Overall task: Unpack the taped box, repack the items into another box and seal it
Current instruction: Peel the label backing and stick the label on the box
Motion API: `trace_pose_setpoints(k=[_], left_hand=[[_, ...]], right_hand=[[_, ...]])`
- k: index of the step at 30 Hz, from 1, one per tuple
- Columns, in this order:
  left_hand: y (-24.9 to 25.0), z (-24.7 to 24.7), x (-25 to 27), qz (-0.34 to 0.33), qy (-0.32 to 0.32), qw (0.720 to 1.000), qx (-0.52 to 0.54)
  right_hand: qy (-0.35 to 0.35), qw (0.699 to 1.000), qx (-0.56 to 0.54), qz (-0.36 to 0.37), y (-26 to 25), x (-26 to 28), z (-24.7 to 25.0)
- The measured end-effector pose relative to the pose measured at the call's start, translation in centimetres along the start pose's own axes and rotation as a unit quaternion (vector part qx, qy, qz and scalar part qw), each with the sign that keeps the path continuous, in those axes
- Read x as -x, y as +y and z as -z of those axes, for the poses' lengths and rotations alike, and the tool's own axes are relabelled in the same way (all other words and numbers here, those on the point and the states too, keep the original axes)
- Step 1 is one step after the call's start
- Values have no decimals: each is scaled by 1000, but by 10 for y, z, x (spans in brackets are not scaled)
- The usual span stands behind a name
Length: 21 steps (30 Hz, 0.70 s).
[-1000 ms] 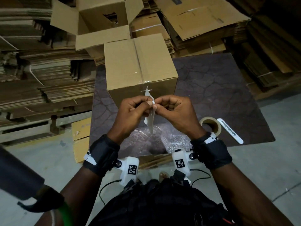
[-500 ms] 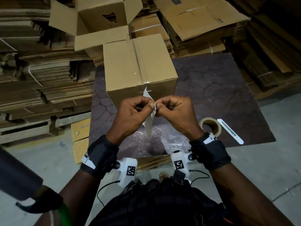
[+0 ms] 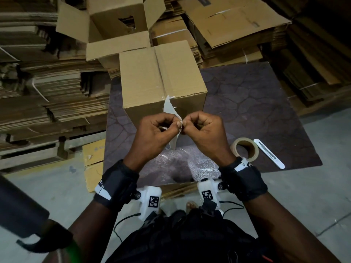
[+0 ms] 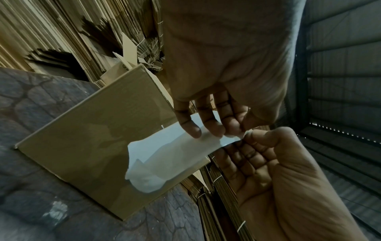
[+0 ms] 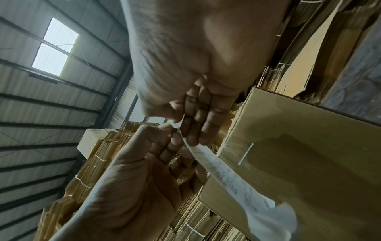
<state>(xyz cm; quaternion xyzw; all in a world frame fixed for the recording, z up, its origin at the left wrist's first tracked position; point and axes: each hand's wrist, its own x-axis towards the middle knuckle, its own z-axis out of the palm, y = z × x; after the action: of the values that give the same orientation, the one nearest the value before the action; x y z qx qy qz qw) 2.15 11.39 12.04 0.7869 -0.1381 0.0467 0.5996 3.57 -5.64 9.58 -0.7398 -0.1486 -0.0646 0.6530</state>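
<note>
- A white label slip (image 3: 171,111) is pinched between both hands, just in front of the taped box (image 3: 161,80).
- The left hand (image 3: 157,130) is clamped on the slip with thumb and curled fingers; the right hand (image 3: 203,128) is clamped on the same edge, fingertip to fingertip with the left.
- Against a second ago, the hands are seen closer together and the slip more bent, its upper end curling toward the box front; the edge is apparently being picked at, as if a backing were being separated.
- Printed lines are made out on the slip in the right wrist view (image 5: 233,184).
- The taped box stands shut on the dark tabletop (image 3: 256,103), tape running along its top seam.
- A second box (image 3: 117,21) is seen behind it with flaps open.
- A tape roll (image 3: 245,149) and a cutter (image 3: 269,153) lie untouched to the right.
- Judged from this, the unpacking proper is not yet begun; the seam tape is yet to be cut.
</note>
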Motion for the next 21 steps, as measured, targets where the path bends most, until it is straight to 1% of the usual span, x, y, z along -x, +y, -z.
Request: trace_pose_setpoints(k=[3,6,10,14,18,19,21], left_hand=[[0,1,0,5,0,1000,-3],[1,0,-1,8,-3,1000,-3],[0,-4,-1,26,12,998,49],[-2,-8,0,62,47,991,105],[-6,-4,0,112,102,977,149],[-7,-2,0,118,107,975,152],[-5,-2,1,116,89,978,149]], right_hand=[[-7,1000,-23,-9,-2,1,0],[-15,1000,-18,-15,-3,0,-1],[-31,998,-34,-32,-3,-2,-3],[-7,997,-60,-48,-3,-1,-9],[59,986,-124,-93,0,-2,-6],[67,986,-124,-94,0,-2,-3],[49,990,-102,-82,1,-1,-2]])
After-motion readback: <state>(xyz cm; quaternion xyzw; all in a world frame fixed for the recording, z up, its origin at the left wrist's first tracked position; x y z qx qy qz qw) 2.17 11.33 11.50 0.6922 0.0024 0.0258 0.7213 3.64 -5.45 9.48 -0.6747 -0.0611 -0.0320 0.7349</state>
